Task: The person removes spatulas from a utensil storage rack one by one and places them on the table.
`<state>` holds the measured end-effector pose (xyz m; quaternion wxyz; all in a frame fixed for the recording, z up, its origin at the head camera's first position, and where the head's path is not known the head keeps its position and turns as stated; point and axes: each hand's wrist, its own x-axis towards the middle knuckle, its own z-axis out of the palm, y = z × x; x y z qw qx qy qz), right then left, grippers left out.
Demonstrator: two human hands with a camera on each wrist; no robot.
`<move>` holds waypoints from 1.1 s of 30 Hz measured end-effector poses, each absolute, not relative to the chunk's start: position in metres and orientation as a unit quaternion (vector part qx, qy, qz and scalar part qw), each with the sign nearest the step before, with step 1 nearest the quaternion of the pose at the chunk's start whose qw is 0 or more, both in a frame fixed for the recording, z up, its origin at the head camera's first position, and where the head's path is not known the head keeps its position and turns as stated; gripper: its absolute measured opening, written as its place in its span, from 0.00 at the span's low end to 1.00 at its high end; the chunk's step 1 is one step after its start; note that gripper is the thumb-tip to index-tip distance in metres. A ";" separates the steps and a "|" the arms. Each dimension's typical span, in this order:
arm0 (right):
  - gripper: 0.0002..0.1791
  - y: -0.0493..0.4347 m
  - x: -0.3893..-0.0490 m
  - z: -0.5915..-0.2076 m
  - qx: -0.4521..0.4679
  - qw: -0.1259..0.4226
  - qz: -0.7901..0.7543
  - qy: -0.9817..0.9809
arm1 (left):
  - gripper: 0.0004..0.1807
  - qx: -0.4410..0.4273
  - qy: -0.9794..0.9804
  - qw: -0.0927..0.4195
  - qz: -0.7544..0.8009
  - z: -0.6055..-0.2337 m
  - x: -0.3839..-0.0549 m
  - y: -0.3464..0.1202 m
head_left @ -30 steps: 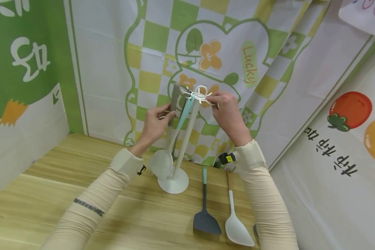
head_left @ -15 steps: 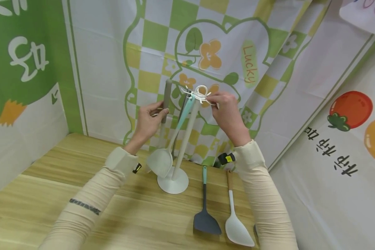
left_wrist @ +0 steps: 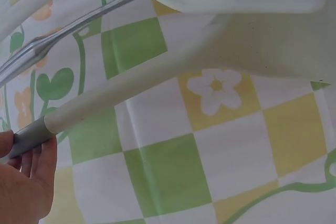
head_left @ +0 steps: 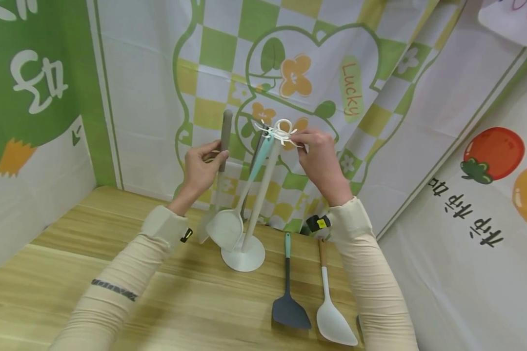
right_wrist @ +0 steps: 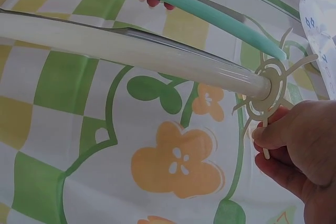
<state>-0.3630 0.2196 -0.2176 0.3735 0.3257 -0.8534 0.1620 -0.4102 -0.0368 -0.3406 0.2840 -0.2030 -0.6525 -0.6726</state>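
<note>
My left hand [head_left: 200, 168] grips the grey handle [head_left: 226, 127] of a pale spatula [left_wrist: 121, 87], held upright left of a white utensil stand [head_left: 262, 191]. Its broad head hangs low, partly behind a white turner [head_left: 226, 228] with a turquoise handle [right_wrist: 215, 21]. That turner hangs from the hook ring [head_left: 282, 132] on top of the stand. A slim metal utensil [left_wrist: 68, 32] also hangs there, mostly hidden behind the turner. With thumb and fingers, my right hand [head_left: 322, 158] pinches one of the ring's hooks [right_wrist: 266, 150] on the right side.
On the wooden table [head_left: 193, 302], right of the stand's round base [head_left: 251, 261], lie a dark grey turner [head_left: 291, 312] and a white turner with a wooden handle [head_left: 335, 321]. A patterned curtain [head_left: 219, 53] hangs close behind the stand.
My left hand has moved left with the grey-handled spatula, away from the stand and the turquoise-handled turner. The right hand keeps its pinch on the hook.
</note>
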 end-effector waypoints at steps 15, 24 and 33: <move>0.12 0.220 -0.364 -0.219 0.323 0.376 0.170 -0.851 | 0.22 -0.198 -0.687 0.288 -0.637 -0.356 -0.412 -0.051; 0.13 0.222 -0.366 -0.219 0.326 0.376 0.164 -0.852 | 0.26 -0.200 -0.726 0.249 -0.609 -0.357 -0.405 -0.055; 0.12 0.222 -0.366 -0.219 0.328 0.374 0.162 -0.852 | 0.27 -0.205 -0.754 0.211 -0.587 -0.361 -0.401 -0.060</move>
